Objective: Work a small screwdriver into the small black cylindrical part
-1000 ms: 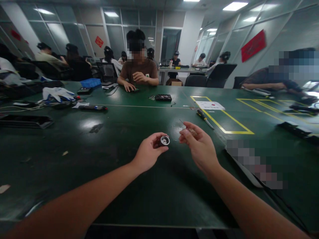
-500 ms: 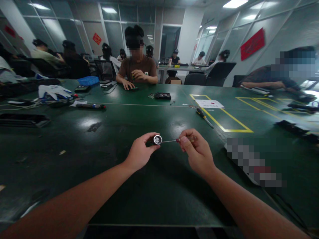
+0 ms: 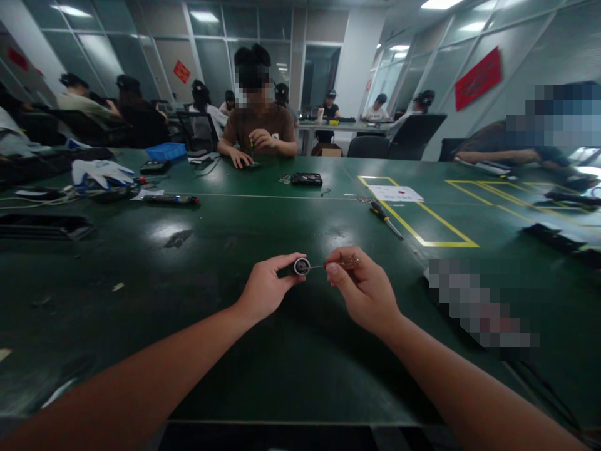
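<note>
Between the thumb and fingers of my left hand is a small round part with a silvery rim and a dark inside, its open face turned towards me. I cannot make out its exact kind. My right hand is closed round the clear reddish handle of a thin screwdriver. The shaft points left, and its tip reaches the right side of the round part's opening. Both hands are held over the green table.
A larger black and yellow screwdriver lies beyond my right hand, near a white paper. To the right is a blurred-out long object with a cable. White gloves lie at left. A co-worker sits opposite, handling small parts.
My right hand has moved left, bringing the screwdriver farther into the round part's opening. The round part has shifted slightly right and turned a little, its inside now darker.
</note>
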`<action>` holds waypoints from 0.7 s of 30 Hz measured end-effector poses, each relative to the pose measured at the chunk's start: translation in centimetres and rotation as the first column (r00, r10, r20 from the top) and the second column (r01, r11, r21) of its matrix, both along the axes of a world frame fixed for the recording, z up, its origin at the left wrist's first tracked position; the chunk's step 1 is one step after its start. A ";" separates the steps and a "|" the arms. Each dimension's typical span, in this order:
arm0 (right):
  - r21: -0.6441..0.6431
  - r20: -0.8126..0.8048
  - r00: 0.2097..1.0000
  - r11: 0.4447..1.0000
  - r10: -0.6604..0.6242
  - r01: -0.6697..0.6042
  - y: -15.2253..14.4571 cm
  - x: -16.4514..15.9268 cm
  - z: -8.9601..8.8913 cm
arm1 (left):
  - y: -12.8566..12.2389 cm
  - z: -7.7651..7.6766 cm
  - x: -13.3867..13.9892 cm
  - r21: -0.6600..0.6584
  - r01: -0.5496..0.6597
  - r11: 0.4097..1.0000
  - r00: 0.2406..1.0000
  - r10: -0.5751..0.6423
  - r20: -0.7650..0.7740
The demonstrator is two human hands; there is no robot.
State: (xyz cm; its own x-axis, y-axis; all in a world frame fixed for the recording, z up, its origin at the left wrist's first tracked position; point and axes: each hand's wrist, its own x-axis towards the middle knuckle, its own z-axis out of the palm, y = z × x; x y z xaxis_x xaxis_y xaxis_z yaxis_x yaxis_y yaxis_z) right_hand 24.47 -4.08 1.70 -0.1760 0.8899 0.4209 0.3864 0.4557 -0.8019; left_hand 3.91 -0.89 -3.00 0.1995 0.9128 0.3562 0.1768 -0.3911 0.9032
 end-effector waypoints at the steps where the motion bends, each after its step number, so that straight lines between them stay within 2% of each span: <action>1: 0.012 0.018 1.000 1.000 -0.001 0.001 0.0 0.0 0.0 | 0.0 0.0 0.0 0.003 -0.003 1.000 1.000 0.003 -0.005; 7: 0.135 0.130 0.992 0.991 0.002 -0.020 -0.1 0.3 0.4 | -0.1 0.4 -0.1 0.036 -0.040 0.999 0.998 0.041 -0.042; 10: 0.222 0.184 0.983 0.973 0.025 -0.066 -0.1 0.3 0.7 | -0.2 0.5 -0.1 0.094 -0.053 0.994 0.995 0.060 -0.080; 13: 0.247 0.204 0.977 0.963 0.058 -0.109 -0.1 0.3 0.7 | -0.1 0.5 -0.1 0.103 -0.067 0.992 0.993 0.076 -0.088; 18: 0.211 0.118 0.992 0.975 0.045 -0.069 -0.2 0.4 0.3 | -0.1 0.6 -0.1 0.036 -0.115 0.993 0.989 0.118 -0.085; 21: 0.228 0.045 0.999 0.974 -0.023 0.013 -0.4 0.5 0.2 | -0.1 0.6 -0.1 0.029 -0.131 0.991 0.986 0.133 -0.096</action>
State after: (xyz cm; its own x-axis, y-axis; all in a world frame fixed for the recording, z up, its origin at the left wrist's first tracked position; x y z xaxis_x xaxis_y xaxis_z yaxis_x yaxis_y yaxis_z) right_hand 24.92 -4.43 1.87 -0.1853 0.7749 0.6044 0.4311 0.6168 -0.6586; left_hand 3.83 -0.95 -2.37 0.1126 0.9255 0.3617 0.3147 -0.3785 0.8705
